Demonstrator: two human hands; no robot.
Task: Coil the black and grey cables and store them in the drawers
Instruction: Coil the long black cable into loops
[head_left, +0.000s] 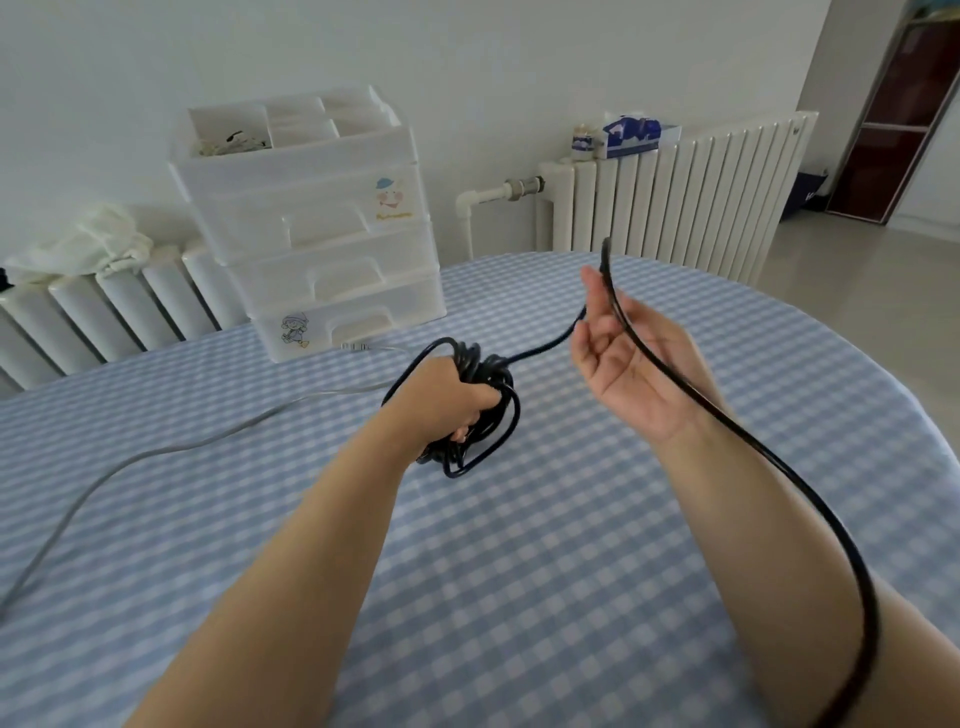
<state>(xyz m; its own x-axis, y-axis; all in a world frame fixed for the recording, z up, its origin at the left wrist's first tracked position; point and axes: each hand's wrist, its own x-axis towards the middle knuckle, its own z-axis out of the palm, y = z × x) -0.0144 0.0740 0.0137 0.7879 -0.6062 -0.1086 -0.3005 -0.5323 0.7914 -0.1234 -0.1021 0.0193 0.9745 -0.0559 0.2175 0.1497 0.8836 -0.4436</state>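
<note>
My left hand (447, 397) grips a bundle of coiled black cable (485, 410) just above the table (519, 545), which has a blue checked cloth. From the coil the cable rises to my right hand (631, 364). That hand is raised palm up with relaxed fingers. The black strand loops over the fingertips, lies across the palm and trails down along my right forearm. A grey cable (156, 452) lies loose on the cloth, from the plug near the drawers to the left edge. The white plastic drawer unit (322, 234) stands at the table's far left, its drawers closed.
White radiators (675, 197) line the wall behind the table. A tissue box (631, 136) sits on the right one and a white cloth (98, 239) on the left one. A dark shelf frame (893, 119) stands at the far right.
</note>
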